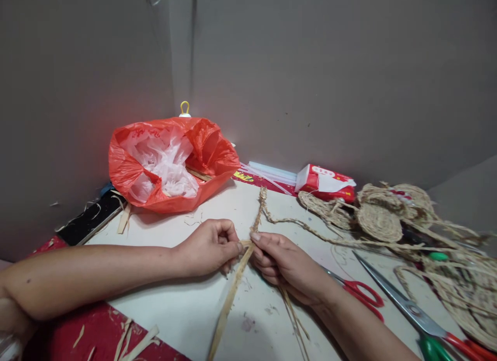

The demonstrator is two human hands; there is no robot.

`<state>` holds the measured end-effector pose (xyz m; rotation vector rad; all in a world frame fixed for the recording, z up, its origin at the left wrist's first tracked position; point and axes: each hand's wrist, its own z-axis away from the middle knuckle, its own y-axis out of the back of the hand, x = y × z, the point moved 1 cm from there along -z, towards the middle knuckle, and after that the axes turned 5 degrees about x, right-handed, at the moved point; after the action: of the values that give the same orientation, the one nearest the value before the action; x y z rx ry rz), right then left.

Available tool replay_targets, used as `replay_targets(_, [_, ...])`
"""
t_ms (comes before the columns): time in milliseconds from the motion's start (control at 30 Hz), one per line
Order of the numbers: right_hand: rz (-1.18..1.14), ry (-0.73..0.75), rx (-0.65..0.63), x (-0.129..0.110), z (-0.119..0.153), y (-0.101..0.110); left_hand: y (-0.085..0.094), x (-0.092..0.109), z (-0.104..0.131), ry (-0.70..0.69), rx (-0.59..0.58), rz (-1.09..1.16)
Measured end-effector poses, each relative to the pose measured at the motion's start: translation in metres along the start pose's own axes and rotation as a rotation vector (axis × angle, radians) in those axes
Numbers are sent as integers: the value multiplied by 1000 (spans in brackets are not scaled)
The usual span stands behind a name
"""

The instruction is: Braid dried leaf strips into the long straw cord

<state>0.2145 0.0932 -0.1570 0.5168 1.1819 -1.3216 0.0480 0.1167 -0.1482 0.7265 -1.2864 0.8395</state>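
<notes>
Tissue pack [328,185]: one, red, lettering too small to read. Bag [182,204]: one, red. Scissors [414,310]: at least two. Braid [260,208]: one, tan, rough, loose flat strands nearest; on white board [163,312]. Left hand [212,247] pinches a strand; right hand [283,260] grips braid's near end.

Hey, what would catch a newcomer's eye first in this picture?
Probably the bright red-orange plastic bag, at the back left of the white surface. Next, the left hand and right hand at the centre, holding a fibre braid; large scissors lie at right, near woven coils.
</notes>
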Motion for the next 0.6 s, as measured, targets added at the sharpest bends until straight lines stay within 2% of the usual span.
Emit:
replay_targets(233, [13,18,34,0,-1,-1,-2,9,-3,60,-5,-13])
replay_targets(467, [21,28,49,2,0,0,2,11,-5,-65,99,-182])
replay_targets(600, [30,30,64,2,0,-1,2,6,-7,-49,49,-123])
